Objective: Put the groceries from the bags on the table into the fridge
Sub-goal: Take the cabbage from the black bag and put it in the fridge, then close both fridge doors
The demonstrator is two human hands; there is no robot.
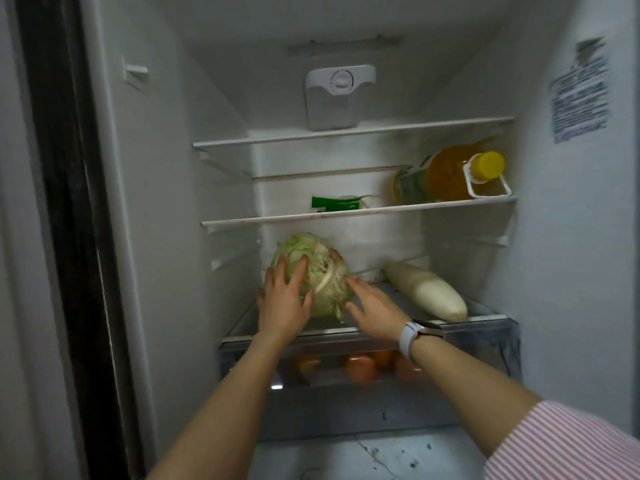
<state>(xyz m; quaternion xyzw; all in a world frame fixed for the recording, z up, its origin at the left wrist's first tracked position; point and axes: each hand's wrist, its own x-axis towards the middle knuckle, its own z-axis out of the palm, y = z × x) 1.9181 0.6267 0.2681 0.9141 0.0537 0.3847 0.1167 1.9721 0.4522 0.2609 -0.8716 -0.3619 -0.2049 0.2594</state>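
A pale green cabbage (320, 271) rests on the fridge's lowest glass shelf (485, 311), towards the left. My left hand (284, 299) lies flat against its left front with fingers spread. My right hand (372, 308) touches its right side with the fingertips, palm open; a white watch is on that wrist. A long white radish (427, 291) lies on the same shelf to the right, apart from the cabbage.
The middle shelf (242, 221) carries a yellow-capped oil bottle (450, 174) lying on its side and a green packet (337, 202). The top shelf (346, 131) holds nothing. Below, a drawer (485, 344) shows orange-brown round produce (360, 367). Fridge walls stand close on both sides.
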